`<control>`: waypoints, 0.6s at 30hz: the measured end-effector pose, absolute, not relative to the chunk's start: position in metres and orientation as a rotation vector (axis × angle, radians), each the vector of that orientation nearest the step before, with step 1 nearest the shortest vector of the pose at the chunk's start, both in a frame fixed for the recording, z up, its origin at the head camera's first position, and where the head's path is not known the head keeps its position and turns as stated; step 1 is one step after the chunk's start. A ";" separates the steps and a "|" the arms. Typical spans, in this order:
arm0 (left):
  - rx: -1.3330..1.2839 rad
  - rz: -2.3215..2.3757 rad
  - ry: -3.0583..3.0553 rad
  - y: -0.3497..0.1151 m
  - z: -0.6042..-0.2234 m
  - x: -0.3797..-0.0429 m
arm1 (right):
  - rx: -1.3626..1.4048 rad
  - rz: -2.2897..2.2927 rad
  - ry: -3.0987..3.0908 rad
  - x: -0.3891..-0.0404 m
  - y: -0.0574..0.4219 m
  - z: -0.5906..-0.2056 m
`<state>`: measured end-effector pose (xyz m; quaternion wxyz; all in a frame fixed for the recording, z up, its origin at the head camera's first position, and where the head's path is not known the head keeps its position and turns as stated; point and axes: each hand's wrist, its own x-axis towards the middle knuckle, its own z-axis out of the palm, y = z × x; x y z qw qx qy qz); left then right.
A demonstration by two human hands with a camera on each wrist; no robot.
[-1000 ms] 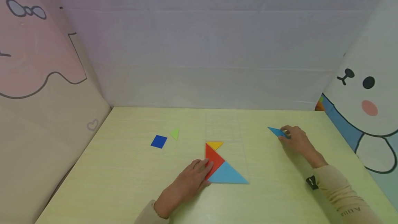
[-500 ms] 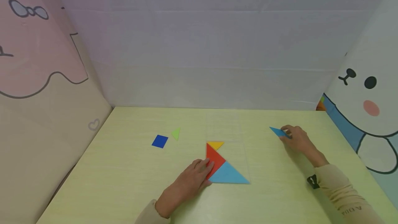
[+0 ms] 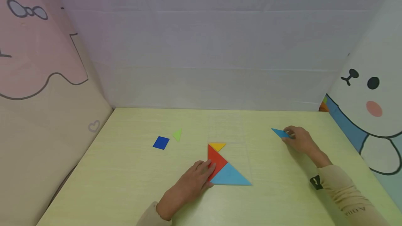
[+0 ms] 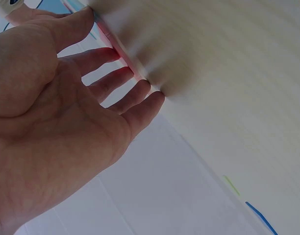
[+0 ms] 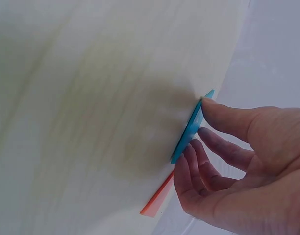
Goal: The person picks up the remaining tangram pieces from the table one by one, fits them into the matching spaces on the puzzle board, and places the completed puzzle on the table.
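Observation:
Fingers of my left hand (image 3: 192,181) rest on a red triangular tangram piece (image 3: 216,159), and the thumb lies by its lower corner. Against the red piece's right edge lies a large light blue triangle (image 3: 230,176). A small yellow triangle (image 3: 217,146) touches the red one near its top. Over on the right, my right hand (image 3: 299,141) pinches a flat blue tangram piece (image 3: 278,132) between thumb and fingers. The right wrist view shows that blue piece (image 5: 193,128) edge-on, close to the tabletop; the fingers hide part of its outline.
A dark blue four-sided piece (image 3: 161,143) and a small green triangle (image 3: 177,135) lie left of centre on the pale wooden table (image 3: 119,170). An orange-red piece (image 5: 157,198) shows beyond the right hand's fingers. Cloth walls with cartoon prints border the back and sides.

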<state>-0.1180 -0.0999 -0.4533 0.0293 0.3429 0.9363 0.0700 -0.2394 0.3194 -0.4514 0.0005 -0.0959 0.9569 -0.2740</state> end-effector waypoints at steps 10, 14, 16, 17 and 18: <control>1.030 0.226 2.880 -0.099 -0.452 -0.117 | -0.254 -0.915 3.021 -0.238 0.320 -0.452; 1.027 0.221 2.877 -0.099 -0.452 -0.117 | -0.258 -0.945 3.031 -0.237 0.320 -0.452; 1.028 0.216 2.877 -0.099 -0.453 -0.117 | -0.259 -0.952 3.035 -0.236 0.320 -0.452; 1.030 0.212 2.878 -0.099 -0.453 -0.117 | -0.258 -0.956 3.036 -0.236 0.320 -0.453; 1.030 0.209 2.879 -0.099 -0.452 -0.117 | -0.256 -0.959 3.037 -0.236 0.320 -0.453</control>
